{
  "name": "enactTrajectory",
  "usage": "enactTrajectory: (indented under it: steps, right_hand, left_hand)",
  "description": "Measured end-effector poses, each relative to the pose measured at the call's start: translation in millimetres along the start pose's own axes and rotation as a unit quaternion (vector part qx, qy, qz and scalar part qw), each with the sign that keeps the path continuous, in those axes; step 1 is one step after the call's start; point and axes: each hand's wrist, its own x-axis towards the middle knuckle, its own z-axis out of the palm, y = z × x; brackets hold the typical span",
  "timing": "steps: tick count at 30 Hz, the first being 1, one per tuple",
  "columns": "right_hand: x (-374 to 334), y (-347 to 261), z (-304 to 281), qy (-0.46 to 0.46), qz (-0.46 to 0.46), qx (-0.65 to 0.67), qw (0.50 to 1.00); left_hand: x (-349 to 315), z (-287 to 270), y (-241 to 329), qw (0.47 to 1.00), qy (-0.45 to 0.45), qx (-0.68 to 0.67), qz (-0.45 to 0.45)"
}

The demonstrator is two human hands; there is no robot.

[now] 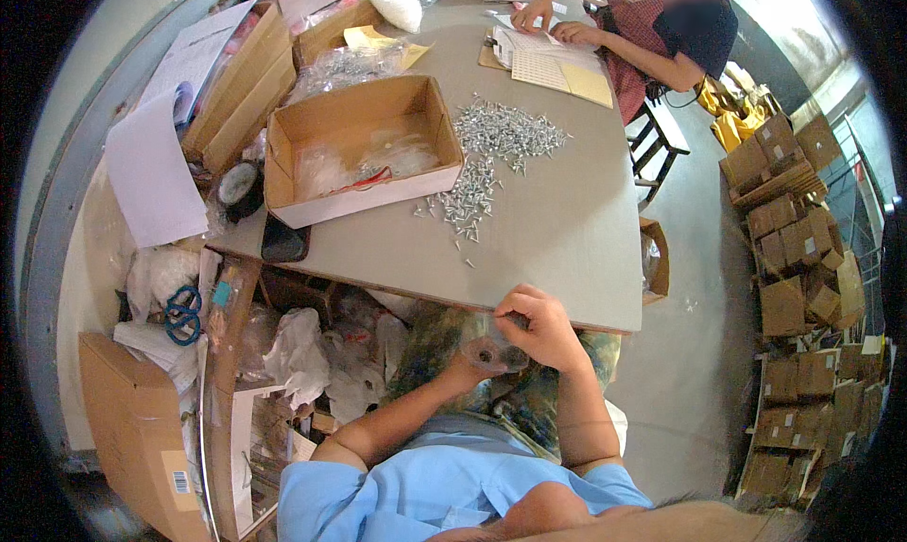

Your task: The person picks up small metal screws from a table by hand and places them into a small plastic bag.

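Observation:
Below the table's front edge, my left hand (461, 370) holds a small clear plastic bag (493, 353) with a dark spot showing in it. My right hand (540, 326) is just above and to the right of the bag, at the table edge. Its fingers are curled together, and whatever they pinch is too small to name. A loose pile of silver screws (505, 134) lies on the grey tabletop (567, 221) beyond my hands. Left of the screws stands an open cardboard box (364, 150) with clear bags and a red strip inside.
A dark phone (285, 240) and a black tape roll (240, 190) lie near the box. Across the table, another person's hands (557, 27) rest by papers (557, 65). Blue-handled scissors (182, 315) hang at left. Stacked cartons (798, 249) line the right side.

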Motion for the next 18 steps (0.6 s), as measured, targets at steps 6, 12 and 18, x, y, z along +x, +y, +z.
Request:
enactTrajectory:
  steps: [6,12,18]
  right_hand:
    - [-13.1,-20.9,3.8,-0.046,-0.041,-0.085,0.994]
    - [-24.6,-59.6,19.5,-0.169,-0.171,-0.083,0.967]
    - [-21.7,-65.3,5.4,-0.087,-0.142,0.036,0.985]
  left_hand:
    - [-20.8,-54.7,41.6,0.981,-0.156,0.058,-0.098]
    - [-54.1,-95.8,107.7,0.967,-0.256,0.005,-0.019]
    - [-53.4,-91.0,153.6,0.988,-0.085,-0.039,0.119]
